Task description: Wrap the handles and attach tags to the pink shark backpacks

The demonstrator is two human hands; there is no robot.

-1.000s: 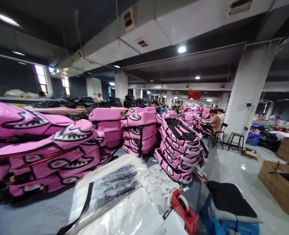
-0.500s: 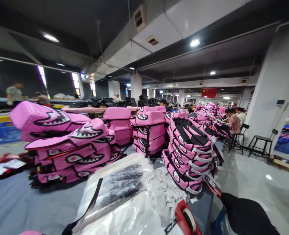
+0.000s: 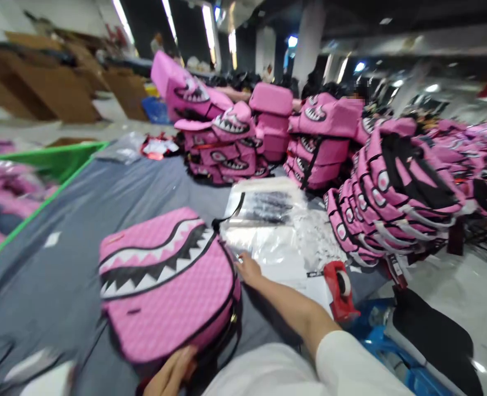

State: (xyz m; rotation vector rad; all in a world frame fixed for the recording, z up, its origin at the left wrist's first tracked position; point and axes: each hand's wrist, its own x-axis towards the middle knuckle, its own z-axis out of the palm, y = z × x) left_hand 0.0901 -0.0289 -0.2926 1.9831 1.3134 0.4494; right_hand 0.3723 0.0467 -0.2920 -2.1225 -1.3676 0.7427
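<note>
A pink quilted backpack [image 3: 164,286] with a black-and-white shark-mouth print lies front side up on the grey-covered table. At its near edge, my left hand [image 3: 173,372] has its fingers pressed together against the side, partly below the bag. My right hand [image 3: 249,269] is closed at the bag's right edge, and its fingertips are partly hidden there. Something small and shiny shows by those fingers, too blurred to name. Clear plastic bags [image 3: 263,242] lie just beyond my right hand, and a red tape dispenser [image 3: 341,291] stands to the right of my forearm.
Stacked pink backpacks [image 3: 226,146] line the table's far side, with another tall stack [image 3: 395,192] at right. A green-rimmed bin [image 3: 67,165] of pink items is at left. Cardboard boxes [image 3: 61,82] stand behind it. A black-seated stool [image 3: 433,330] is at lower right.
The view has swung down and to the left. Both my hands and the pink backpack between them have come into sight; before, only a pink edge showed at the bottom.
</note>
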